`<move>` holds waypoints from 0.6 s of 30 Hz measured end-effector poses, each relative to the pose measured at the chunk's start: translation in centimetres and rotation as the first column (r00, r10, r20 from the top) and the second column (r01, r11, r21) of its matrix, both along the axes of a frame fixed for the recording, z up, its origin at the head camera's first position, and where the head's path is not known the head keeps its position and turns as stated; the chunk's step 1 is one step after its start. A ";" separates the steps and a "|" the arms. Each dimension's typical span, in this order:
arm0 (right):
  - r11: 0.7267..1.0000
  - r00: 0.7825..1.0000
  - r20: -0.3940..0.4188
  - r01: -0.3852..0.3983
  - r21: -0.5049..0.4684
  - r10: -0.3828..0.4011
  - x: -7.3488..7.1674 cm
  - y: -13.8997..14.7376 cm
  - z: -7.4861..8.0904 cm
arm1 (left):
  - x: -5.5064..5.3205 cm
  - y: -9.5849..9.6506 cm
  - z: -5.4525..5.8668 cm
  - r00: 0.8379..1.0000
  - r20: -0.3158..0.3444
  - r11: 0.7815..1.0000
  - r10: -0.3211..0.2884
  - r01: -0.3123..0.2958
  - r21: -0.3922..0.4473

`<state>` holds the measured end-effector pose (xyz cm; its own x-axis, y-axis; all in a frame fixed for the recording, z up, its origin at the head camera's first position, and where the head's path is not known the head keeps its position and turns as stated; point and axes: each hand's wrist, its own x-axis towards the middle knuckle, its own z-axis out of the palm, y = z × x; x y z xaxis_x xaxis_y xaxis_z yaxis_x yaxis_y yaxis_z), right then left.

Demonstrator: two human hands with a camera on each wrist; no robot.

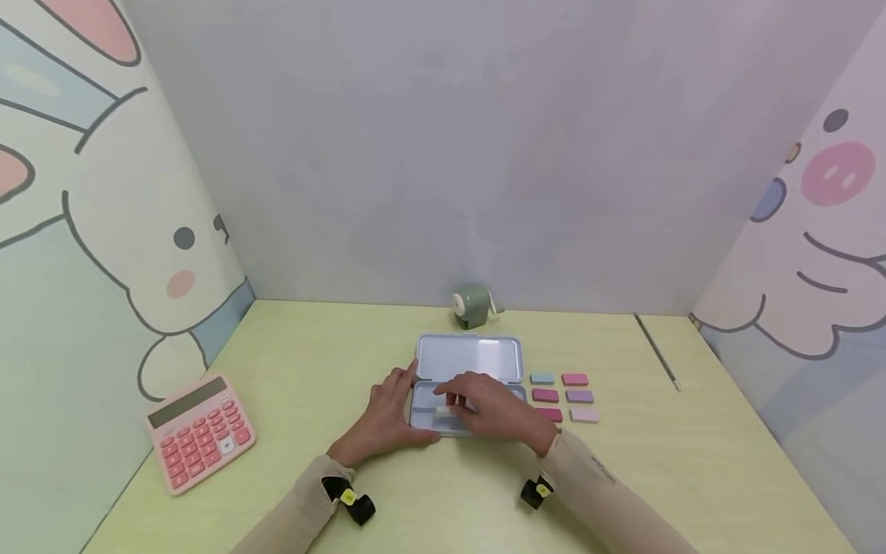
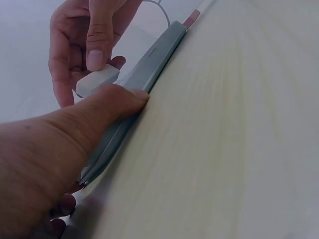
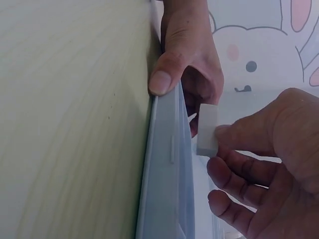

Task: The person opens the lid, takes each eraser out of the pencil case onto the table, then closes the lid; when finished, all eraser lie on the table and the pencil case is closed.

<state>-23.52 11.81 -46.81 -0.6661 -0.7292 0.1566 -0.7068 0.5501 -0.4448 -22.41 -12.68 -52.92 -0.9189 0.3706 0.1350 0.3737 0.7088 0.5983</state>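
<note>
A pale blue pencil case (image 1: 469,358) lies on the table with its lid tipped back. My left hand (image 1: 384,415) holds the case at its left end, thumb along the front edge and fingers towards the back. Over the case's tray, my right hand (image 1: 494,408) pinches a white eraser (image 3: 207,132) between thumb and fingers. In the left wrist view the eraser (image 2: 97,81) is just above the case's front rim. The right hand hides part of the tray in the head view.
Right of the case, several small pink, purple and blue blocks (image 1: 580,396) lie in two columns. A green pencil sharpener (image 1: 473,306) stands behind it. A pencil (image 1: 657,352) lies at the far right, a pink calculator (image 1: 201,435) at the left. Walls enclose the table (image 1: 332,331).
</note>
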 end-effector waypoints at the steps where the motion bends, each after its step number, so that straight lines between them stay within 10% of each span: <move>1: 1.000 1.000 -0.010 0.003 -0.001 -0.003 0.0 0.1 -0.1 | 0.0 0.0 0.0 1.000 -0.001 1.000 -0.002 0.002 -0.001; 18: 0.992 0.998 -0.045 0.039 -0.123 -0.045 0.9 3.1 -0.3 | 0.0 0.1 0.2 1.000 0.015 1.000 0.018 -0.017 -0.007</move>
